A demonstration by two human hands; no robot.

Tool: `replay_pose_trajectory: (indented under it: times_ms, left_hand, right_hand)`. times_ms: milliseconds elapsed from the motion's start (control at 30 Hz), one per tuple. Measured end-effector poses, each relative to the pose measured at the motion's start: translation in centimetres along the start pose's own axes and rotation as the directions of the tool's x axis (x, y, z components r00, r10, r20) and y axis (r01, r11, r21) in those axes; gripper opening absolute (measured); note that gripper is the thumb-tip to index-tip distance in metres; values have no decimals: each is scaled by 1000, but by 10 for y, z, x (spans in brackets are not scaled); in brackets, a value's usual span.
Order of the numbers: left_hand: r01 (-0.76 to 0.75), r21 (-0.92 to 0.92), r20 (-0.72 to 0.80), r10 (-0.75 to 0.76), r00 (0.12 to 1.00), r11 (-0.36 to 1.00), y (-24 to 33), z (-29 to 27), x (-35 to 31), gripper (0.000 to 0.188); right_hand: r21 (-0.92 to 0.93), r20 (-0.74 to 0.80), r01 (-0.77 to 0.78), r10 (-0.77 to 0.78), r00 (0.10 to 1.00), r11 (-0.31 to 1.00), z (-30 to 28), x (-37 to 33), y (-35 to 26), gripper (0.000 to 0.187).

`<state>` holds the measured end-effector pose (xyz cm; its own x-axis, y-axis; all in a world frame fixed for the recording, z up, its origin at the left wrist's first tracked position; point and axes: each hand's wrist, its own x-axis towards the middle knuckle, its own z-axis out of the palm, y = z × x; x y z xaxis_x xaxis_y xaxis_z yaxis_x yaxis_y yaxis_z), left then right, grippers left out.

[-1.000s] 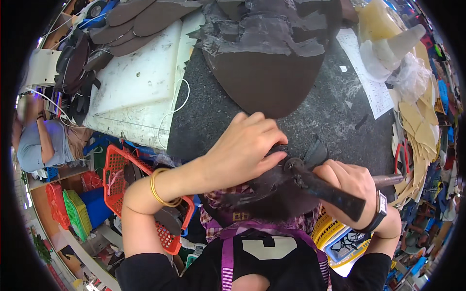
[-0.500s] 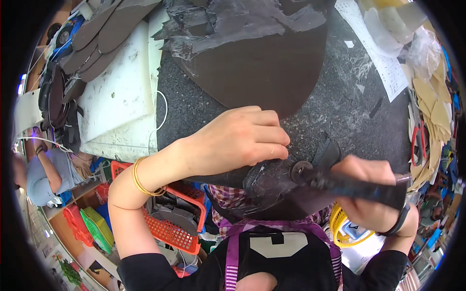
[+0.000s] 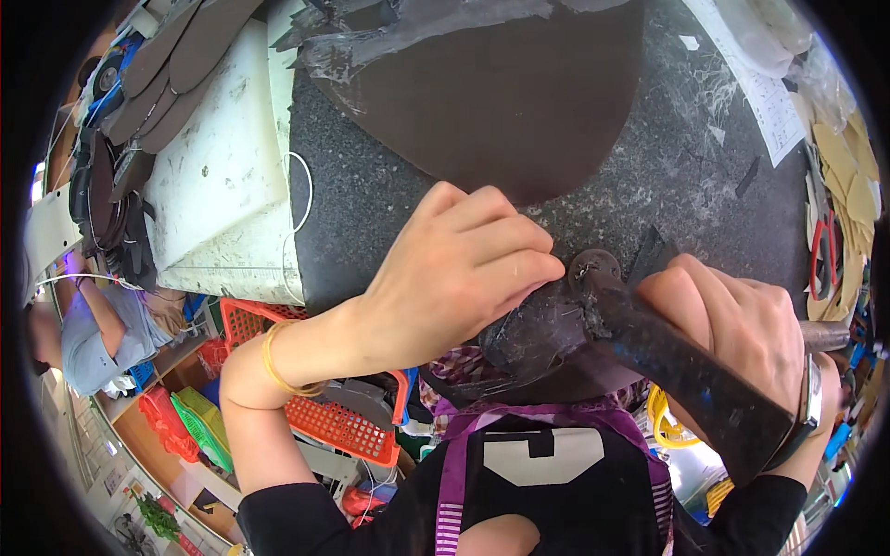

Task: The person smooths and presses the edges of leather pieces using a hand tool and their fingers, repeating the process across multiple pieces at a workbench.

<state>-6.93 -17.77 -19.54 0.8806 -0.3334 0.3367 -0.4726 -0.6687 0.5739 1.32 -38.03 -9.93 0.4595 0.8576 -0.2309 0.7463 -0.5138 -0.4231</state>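
Note:
My right hand (image 3: 732, 320) is wrapped round the handle of a hammer (image 3: 691, 385) with a round striking face and a long, flat dark tail. The round face rests at or just over a dark brown, leather-like piece (image 3: 538, 338) with whitish smears, at the near edge of the worktop. My left hand (image 3: 468, 269) is closed beside the hammer's face, its curled fingers at the far side of that piece; the thumb and fingertips are mostly hidden. Beyond my hands lies a large dark brown sheet (image 3: 501, 111) with a rounded near edge and a torn, grey-streaked far part.
Left on the worktop (image 3: 352, 213) are a white board (image 3: 218, 139), a white cord (image 3: 306, 190) and stacked brown sole-shaped pieces (image 3: 190, 56). At right lie a written paper strip (image 3: 765, 102), red-handled scissors (image 3: 820, 259) and tan cut pieces (image 3: 848, 176). An orange basket (image 3: 348, 426) stands below; another person (image 3: 102, 329) sits far left.
The hammer has swung round, its tail now nearer me and its face by my left fingers. My left hand has tilted more upright. The view has shifted slightly.

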Motion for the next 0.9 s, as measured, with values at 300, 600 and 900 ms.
replay_pose_trajectory:
  times_ms: [300, 600, 900]
  left_hand:
    - [-75, 302, 95, 48, 994, 951, 22, -8, -8, 17]
    - [154, 172, -30, -151, 988, 973, 31, 5, -16, 31]
    - [23, 368, 33, -38, 999, 930, 51, -1, 0, 15]
  right_hand:
    - [168, -7, 18, -18, 1000, 986, 8, 2, 11, 12]
    - [74, -1, -87, 87, 996, 993, -3, 3, 5, 15]
    - [29, -86, 69, -67, 994, 997, -8, 5, 14, 19]
